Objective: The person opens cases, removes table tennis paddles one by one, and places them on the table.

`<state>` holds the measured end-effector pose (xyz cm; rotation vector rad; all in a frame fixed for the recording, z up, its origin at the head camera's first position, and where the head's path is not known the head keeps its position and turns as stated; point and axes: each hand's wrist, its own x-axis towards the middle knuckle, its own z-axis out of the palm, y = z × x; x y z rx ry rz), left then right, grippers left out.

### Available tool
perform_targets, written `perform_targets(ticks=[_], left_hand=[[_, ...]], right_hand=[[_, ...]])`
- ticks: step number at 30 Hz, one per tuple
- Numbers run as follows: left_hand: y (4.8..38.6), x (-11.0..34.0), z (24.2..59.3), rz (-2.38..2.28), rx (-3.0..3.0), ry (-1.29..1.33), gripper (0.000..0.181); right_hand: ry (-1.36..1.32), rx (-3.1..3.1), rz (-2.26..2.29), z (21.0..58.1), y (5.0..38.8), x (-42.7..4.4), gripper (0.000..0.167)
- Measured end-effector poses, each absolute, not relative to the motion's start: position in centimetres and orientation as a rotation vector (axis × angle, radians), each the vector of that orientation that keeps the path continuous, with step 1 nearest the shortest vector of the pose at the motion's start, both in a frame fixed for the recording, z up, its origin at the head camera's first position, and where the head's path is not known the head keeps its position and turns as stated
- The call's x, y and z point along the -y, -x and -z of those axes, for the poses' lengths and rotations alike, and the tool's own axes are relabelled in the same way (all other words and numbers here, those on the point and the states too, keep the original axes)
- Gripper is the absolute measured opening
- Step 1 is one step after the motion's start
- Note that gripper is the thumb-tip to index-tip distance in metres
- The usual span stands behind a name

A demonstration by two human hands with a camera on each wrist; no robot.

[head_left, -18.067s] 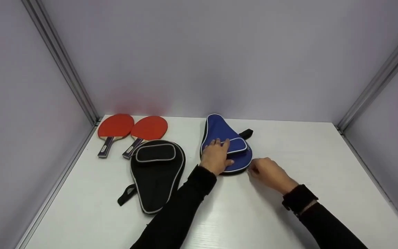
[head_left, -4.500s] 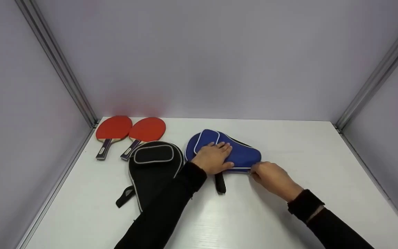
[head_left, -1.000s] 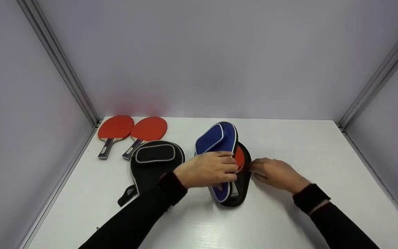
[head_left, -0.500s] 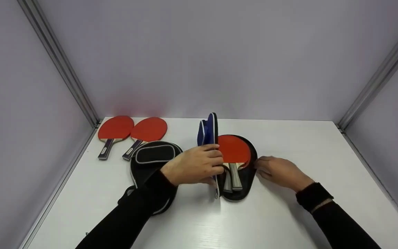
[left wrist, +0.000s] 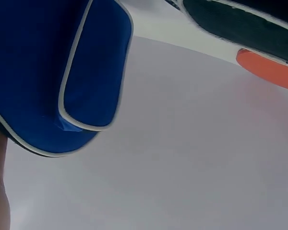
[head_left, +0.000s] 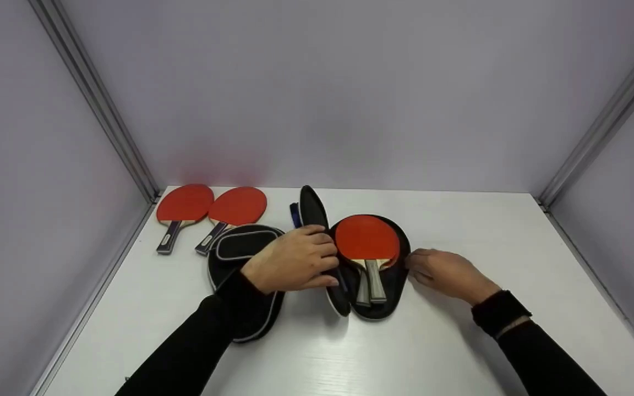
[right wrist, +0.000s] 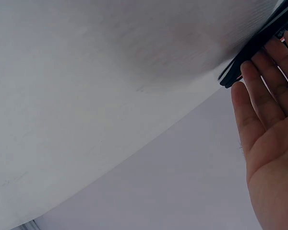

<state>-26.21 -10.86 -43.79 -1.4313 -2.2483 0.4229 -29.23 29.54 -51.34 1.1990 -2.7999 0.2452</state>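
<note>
A blue table tennis paddle case (head_left: 403, 247) lies unzipped at the table's middle. Its black-lined lid (head_left: 313, 208) stands nearly upright on the left; the blue outside with a white-piped pocket (left wrist: 93, 72) fills part of the left wrist view. My left hand (head_left: 295, 261) grips this lid. Inside the lower half, two red paddles (head_left: 367, 236) overlap, their grey handles toward me. My right hand (head_left: 452, 275) holds the right rim of the lower half; in the right wrist view its fingers (right wrist: 264, 96) meet the case's dark edge, the thumb's place unclear.
A black paddle case (head_left: 246, 245) lies to the left, partly under my left forearm. Behind it are two more red paddles, the left one (head_left: 185, 202) and the right one (head_left: 238, 204). Grey-white panels (head_left: 350, 99) enclose the white table (head_left: 460, 220) at back and sides.
Over the last second, my left hand has swung the blue case's lid up and leftward, uncovering the two paddles inside. Earlier the case was closed, and it has been turned round since.
</note>
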Motion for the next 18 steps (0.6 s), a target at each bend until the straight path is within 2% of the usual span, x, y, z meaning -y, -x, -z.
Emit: perform_targets(ticks=[10, 18], left_hand=[[26.8, 12.3, 45.5, -0.384, 2.441, 1.374, 0.053], [26.8, 12.3, 46.5, -0.393, 2.656, 1.34, 0.066]], right_hand=[[-1.17, 2.824, -0.236, 51.4, 29.3, -29.7, 0.022], [-1.135, 2.847, -0.251, 51.3, 29.4, -30.2, 0.02]])
